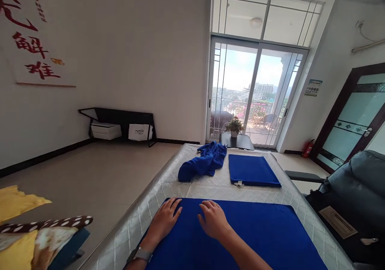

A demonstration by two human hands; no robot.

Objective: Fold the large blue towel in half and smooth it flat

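Observation:
A large blue cloth (255, 230) lies flat on a pale quilted mattress (126, 230). My left hand (165, 218) rests palm down at the cloth's far left corner, fingers spread, a grey band on its wrist. To its right, my right hand (213, 218) lies on the cloth near the far edge, its fingers apart and slightly bent. Neither hand holds anything. Beyond the hands are a crumpled blue cloth (204, 162) and, to its right, a neatly folded blue cloth (252, 170) with a small white tag at its near edge.
At the right stands a dark armchair (363, 186) close to the mattress. Yellow and patterned fabrics (51, 238) are at the lower left. A small table with a potted plant (234, 126) stands past the mattress's far end, before glass doors. A black shelf (123, 119) stands along the wall.

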